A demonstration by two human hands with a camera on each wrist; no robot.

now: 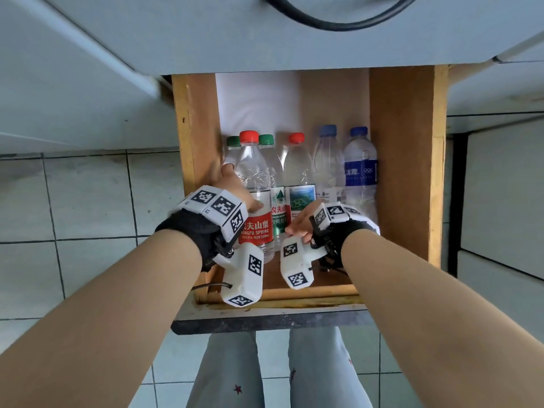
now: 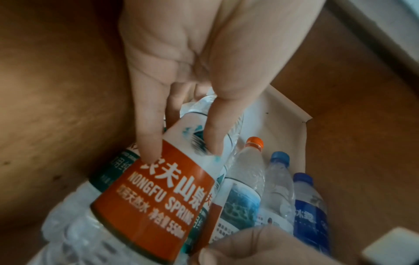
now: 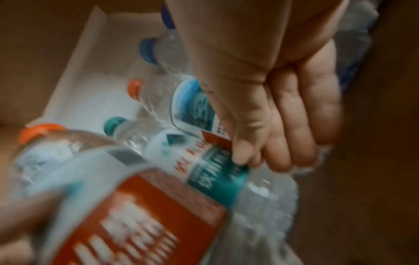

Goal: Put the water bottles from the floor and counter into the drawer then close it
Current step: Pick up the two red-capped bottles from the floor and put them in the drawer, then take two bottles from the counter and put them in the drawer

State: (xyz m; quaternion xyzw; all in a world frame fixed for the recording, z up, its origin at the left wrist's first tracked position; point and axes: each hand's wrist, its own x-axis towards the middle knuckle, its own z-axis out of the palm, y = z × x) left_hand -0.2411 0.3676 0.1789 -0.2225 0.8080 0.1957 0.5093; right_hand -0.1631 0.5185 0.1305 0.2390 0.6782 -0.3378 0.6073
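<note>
Holding one bottle (image 1: 255,201), five lying.

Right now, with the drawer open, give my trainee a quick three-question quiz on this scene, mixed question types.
1. True or false: the left hand grips the red-label bottle.
2. How many caps in the drawer are blue? A) one B) two C) three
3. Fill in: the right hand touches the ____-label bottle.

Key: 1 true; 2 B; 3 green.
</note>
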